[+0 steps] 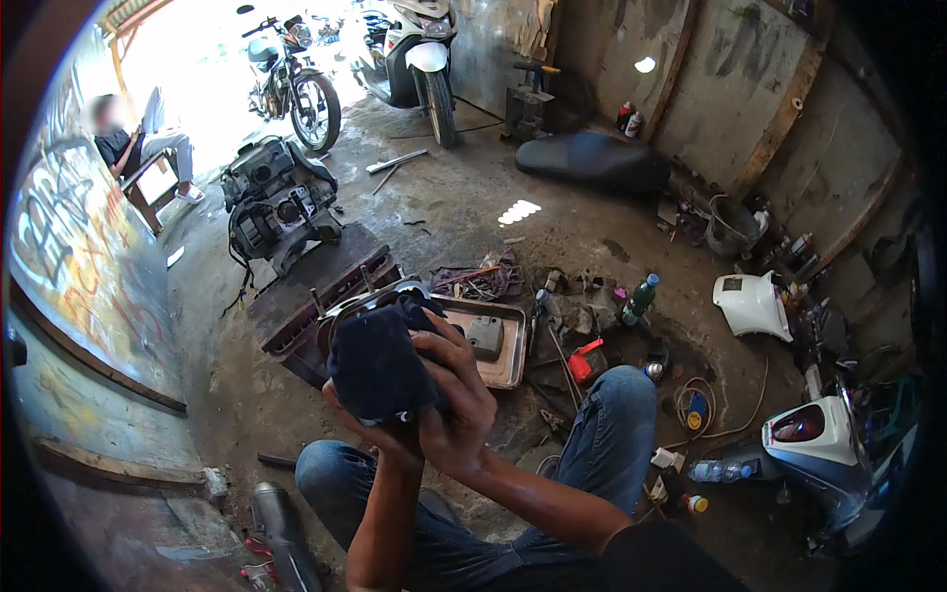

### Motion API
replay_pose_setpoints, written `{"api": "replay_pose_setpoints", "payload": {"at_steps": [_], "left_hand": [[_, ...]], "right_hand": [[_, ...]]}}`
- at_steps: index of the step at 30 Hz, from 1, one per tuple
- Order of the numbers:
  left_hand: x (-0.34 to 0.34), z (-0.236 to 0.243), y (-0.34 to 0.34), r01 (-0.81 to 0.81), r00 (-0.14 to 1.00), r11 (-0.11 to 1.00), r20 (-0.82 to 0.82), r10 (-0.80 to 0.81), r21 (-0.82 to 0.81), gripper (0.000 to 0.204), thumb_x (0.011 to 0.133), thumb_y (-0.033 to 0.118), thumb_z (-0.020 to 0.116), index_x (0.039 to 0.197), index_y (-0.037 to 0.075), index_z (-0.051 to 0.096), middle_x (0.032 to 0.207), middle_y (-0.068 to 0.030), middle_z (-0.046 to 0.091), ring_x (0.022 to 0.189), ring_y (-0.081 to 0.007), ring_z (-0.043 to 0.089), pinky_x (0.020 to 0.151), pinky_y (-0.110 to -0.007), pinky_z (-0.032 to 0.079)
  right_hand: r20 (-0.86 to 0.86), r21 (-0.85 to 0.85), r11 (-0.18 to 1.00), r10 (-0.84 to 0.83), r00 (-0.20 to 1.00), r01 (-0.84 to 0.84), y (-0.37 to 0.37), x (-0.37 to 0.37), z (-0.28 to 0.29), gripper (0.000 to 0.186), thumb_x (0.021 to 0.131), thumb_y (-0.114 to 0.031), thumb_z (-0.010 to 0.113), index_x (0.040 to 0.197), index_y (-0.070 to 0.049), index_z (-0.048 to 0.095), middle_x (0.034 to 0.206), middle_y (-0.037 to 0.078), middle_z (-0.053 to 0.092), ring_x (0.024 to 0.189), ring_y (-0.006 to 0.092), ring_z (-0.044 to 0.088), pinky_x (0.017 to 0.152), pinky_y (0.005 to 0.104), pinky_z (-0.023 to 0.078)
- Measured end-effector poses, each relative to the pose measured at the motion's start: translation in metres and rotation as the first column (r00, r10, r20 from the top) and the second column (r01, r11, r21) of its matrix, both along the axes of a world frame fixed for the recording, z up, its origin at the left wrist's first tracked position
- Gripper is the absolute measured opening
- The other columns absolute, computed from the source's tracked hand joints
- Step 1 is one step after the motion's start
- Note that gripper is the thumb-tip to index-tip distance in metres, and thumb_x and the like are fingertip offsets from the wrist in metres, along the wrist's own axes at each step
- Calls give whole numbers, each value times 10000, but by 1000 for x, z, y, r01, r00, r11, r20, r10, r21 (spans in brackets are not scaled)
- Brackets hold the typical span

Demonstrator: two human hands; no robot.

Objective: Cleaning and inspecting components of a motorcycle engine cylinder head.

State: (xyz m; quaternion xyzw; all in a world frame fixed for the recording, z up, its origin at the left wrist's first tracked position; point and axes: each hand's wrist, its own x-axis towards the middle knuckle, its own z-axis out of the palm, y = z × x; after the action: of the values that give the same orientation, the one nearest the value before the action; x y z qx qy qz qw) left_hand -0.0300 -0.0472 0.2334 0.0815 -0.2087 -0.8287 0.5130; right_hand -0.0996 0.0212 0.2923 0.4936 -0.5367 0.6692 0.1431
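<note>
dark cloth (377,365) is nearest in the head view, raised over the floor; the right hand (458,390) grips its right side, the left hand (380,434) clasps it from below. what the folds cover, i cannot tell. if either grip slackened, it could drop toward the tray (505,369) and knock the grey metal part (484,337) inside.

2 hands (459,387) grip dark cloth (378,360); a tray (505,367) lies beyond.

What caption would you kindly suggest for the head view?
Left hand and right hand gripping a navy cloth, a motorcycle seat on the floor beyond.
</note>
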Motion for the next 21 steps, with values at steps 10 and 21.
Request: {"api": "replay_pose_setpoints", "payload": {"at_steps": [10, 21], "left_hand": [[-8, 22, 5, 32, 999, 989, -4, -32, 143, 574, 987, 627, 426, 1284, 178, 626, 1190, -63, 694, 1075, -247, 683, 913, -449, 582], [5, 27, -27, 85, 989, 996, -128, -80, 34, 758, 945, 614, 525, 1550, 173, 404, 1558, -191, 424, 1388, -455, 449, 1079, -644, 429]], "right_hand": [[855, -478, 863, 414, 314, 165, -4, -21, 10, 514, 901, -92, 734, 1356, -40, 501, 1326, 125, 556, 1245, 229, 552, 1056, 390, 478], [952, 1, 846, 162, 258, -534, 27, -91, -11, 525, 1045, -506, 491, 1284, -49, 590, 1115, 50, 643, 1018, 171, 608, 943, 327, 479]]}}
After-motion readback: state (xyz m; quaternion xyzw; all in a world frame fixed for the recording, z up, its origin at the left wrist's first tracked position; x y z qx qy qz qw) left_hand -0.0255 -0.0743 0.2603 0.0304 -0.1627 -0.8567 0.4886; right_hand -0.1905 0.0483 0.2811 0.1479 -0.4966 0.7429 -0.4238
